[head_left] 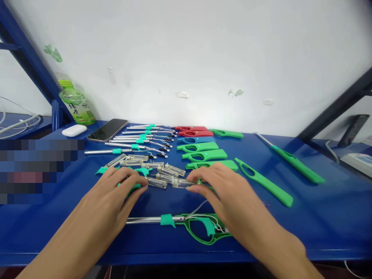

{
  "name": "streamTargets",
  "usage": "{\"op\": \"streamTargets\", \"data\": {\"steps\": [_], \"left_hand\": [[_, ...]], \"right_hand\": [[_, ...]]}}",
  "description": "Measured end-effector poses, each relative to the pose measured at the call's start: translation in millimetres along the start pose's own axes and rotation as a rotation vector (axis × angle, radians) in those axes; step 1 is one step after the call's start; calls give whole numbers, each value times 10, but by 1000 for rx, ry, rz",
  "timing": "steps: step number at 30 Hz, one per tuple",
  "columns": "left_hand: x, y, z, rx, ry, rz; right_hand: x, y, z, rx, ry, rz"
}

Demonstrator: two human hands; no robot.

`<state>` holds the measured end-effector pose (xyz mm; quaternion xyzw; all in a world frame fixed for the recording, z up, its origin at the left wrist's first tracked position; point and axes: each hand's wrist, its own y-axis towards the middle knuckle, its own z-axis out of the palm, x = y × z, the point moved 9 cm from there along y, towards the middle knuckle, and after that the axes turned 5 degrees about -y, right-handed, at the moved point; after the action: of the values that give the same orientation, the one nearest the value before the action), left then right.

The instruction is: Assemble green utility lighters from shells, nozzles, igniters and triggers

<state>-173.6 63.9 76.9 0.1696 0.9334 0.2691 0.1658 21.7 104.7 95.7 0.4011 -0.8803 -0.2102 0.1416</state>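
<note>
My right hand (223, 190) pinches a clear plastic lighter fuel tank (180, 183) between thumb and fingers, just above the table. My left hand (122, 190) has its thumb and fingers drawn together over several teal trigger pieces (133, 189); what lies in the pinch is hidden. Beside its fingertips is a pile of clear fuel tanks (157, 183). In front of me, below both hands, lies an opened green lighter shell (200, 241) with a metal tube (145, 220), a teal trigger (208, 225) and white wires in it; my right wrist covers its right end.
Metal tubes with wires (116, 151) lie in a row behind the pile. Red shells (194, 133), a blue shell (197, 140) and green shells (207, 155) lie right of them. An assembled green lighter (299, 164), phone (108, 130), white case (74, 130) and bottle (77, 104) stand farther out.
</note>
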Motion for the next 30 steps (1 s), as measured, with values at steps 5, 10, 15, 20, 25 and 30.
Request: {"op": "streamTargets", "data": {"steps": [5, 10, 15, 20, 25, 30], "left_hand": [[34, 5, -140, -78, -201, -231], [-34, 137, -102, -108, -397, -431], [-416, 553, -140, -71, -592, -397], [-597, 791, -52, 35, -815, -381], [-553, 774, 43, 36, -888, -409], [-599, 735, 125, 10, -1079, -484]], "right_hand": [[-283, -64, -382, -170, 118, 149], [-514, -159, -453, -174, 191, 260], [-517, -171, -505, -188, 288, 266], [-411, -171, -525, -163, 366, 216], [-358, -179, -536, -229, 313, 143], [-352, -164, -494, -234, 298, 105]]}}
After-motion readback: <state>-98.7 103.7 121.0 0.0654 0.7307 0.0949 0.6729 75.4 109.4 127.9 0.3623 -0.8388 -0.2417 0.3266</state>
